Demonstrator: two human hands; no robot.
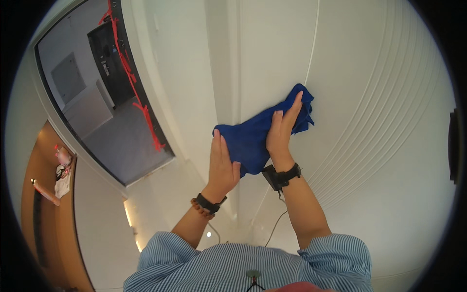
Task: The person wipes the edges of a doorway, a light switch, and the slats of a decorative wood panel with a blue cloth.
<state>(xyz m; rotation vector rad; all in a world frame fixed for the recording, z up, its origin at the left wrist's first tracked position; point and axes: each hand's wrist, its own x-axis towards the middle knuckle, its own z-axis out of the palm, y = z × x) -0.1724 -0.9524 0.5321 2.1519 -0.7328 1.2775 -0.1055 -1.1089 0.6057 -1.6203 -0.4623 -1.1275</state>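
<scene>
A blue cloth (250, 140) is spread between my two hands, in front of a pale panelled wall (277, 47). My left hand (221, 164) lies along the cloth's left edge, its fingers extended and its thumb on the fabric. Over the right part of the cloth is my right hand (282, 133), with the fingers straight and the thumb raised beside them. Folds of fabric stick out past its fingertips. Whether either hand pinches the cloth is hidden. Black bands with small devices and cables are on both wrists, and a beaded bracelet (202, 210) is on the left one.
At the left, an open doorway (120, 109) shows a dark door (111, 65) with a handle; red tape (126, 62) runs along the frame. A lit wooden niche (47, 219) holds a bottle, papers and small items. Ribbed grooves (365, 109) curve down the wall at the right.
</scene>
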